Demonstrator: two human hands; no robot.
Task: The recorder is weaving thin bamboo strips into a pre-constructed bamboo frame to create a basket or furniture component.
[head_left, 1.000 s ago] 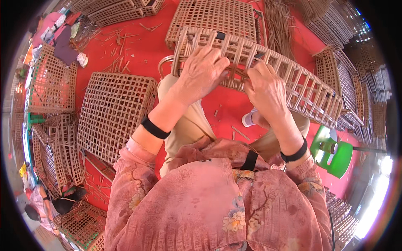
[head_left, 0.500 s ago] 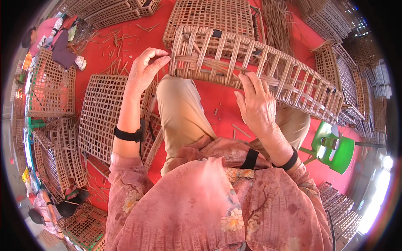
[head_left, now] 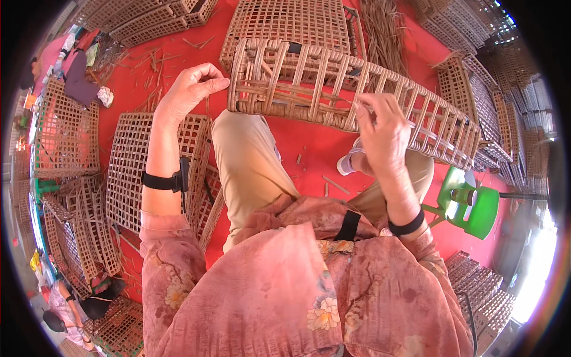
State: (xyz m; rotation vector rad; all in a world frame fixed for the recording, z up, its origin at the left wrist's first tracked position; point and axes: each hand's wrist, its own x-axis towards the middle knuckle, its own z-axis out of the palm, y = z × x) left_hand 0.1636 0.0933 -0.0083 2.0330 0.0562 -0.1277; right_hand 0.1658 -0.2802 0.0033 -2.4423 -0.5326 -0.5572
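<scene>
A long, narrow woven rattan frame [head_left: 333,89] with wrapped edges and many crossbars slants across in front of me, its left end above my left knee. My left hand [head_left: 185,95] is beside that end, thumb and curled fingers brought together at its edge; what they pinch, if anything, is too small to make out. Thin rattan strips [head_left: 285,89] run lengthwise through the crossbars at the left part. My right hand [head_left: 385,131] is over the frame's middle, thumb and forefinger closed at the end of a strip, the other fingers bent.
A large lattice rattan panel [head_left: 285,27] lies beyond the frame, next to a bundle of loose strips [head_left: 383,41]. Another panel [head_left: 140,166] leans left of me. A green stool [head_left: 482,214] holding a can [head_left: 463,196] stands right. Other people sit at the far left; scraps litter the red floor.
My right hand has moved right and up from the frame's lower edge, its fingers drawing together. The left hand stays by the frame's left end. The whole view has shifted slightly.
</scene>
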